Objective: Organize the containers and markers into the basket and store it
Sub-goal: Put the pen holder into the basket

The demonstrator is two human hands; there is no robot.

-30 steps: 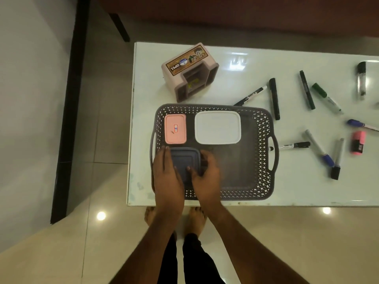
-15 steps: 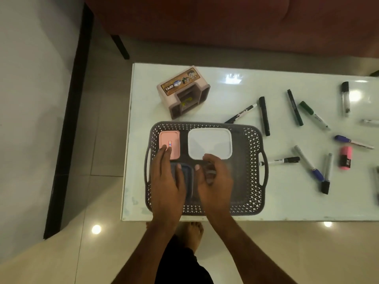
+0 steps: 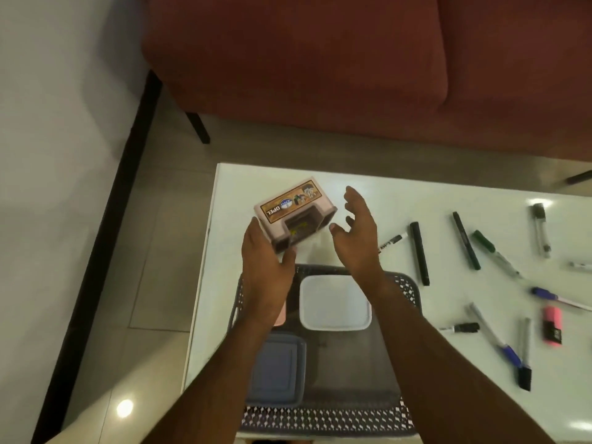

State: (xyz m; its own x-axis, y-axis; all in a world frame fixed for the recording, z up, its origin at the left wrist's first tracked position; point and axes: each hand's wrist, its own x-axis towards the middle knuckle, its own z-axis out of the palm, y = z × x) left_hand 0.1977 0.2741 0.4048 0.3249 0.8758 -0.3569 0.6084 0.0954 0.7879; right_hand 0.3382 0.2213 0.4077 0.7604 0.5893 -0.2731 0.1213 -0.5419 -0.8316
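Both our hands have left the basket [image 3: 323, 418]; left hand [image 3: 266, 267] touches the pink organizer [image 3: 293, 213], fingers straight; right hand [image 3: 358, 232] hovers wide.

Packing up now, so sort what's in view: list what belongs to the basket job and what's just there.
Job things: basket, white container, blue container, pink container, organizer box touched by left hand, markers, pink highlighter.

Just there: table, sofa.
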